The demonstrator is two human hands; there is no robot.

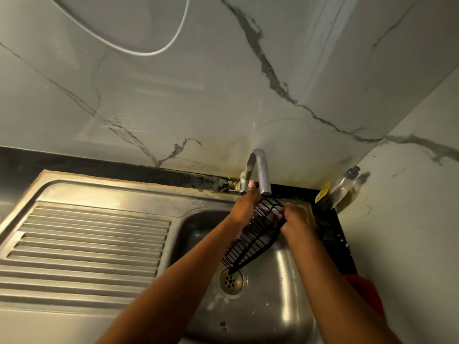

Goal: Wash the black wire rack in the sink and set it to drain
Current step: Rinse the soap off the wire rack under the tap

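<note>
Black rack hangs over the sink, its long axis slanting from our right grip, clamped on the top end, down toward the drain; our left grip reaches the tap, its hold unclear to us.

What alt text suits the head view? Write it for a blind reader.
A right hand grips a black wire rack, tilted over a stainless steel sink basin below a curved metal tap; the left hand is at its upper edge. A ribbed steel draining board lies left.
</note>
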